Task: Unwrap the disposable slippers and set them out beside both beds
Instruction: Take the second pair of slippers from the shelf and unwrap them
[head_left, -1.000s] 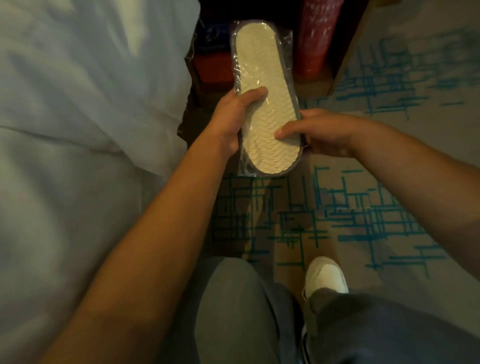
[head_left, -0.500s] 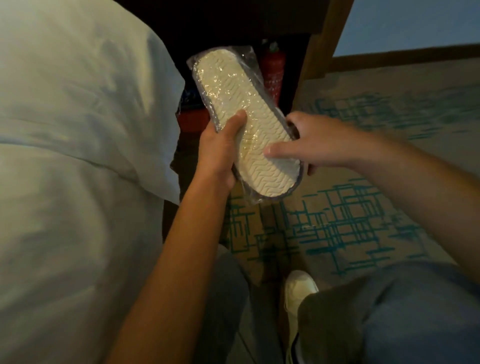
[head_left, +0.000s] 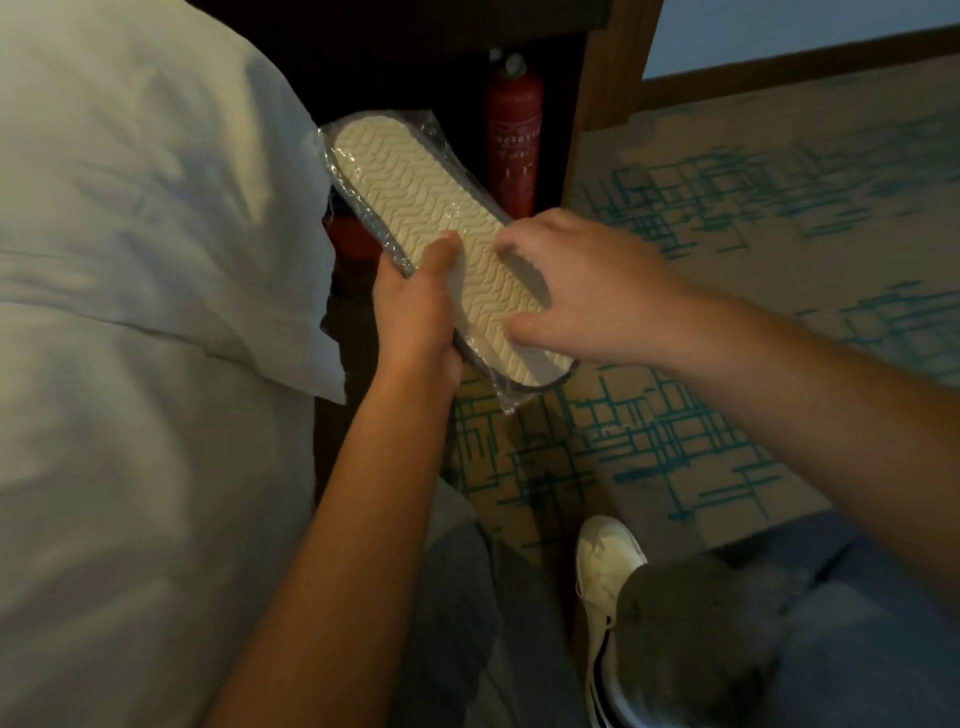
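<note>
Slippers (head_left: 441, 228): I saw them sole-up and tilted, sealed in a clear wrapper (head_left: 511, 402), held in the air between the bed (head_left: 145, 312) and the carpet (head_left: 727, 218).
Left hand (head_left: 415, 312): its grip was closed on the slippers' near left edge, thumb on the sole.
Right hand (head_left: 582, 291): fingers were spread and pressed on the sole near the heel; I could not tell whether they pinched the wrapper.
Behind: an extinguisher (head_left: 514, 135) stood upright in a dark recess.
Below: a white shoe (head_left: 608, 561) rested on the carpet.

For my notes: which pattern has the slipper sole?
Cream slipper sole, wavy zigzag tread; head view.
</note>
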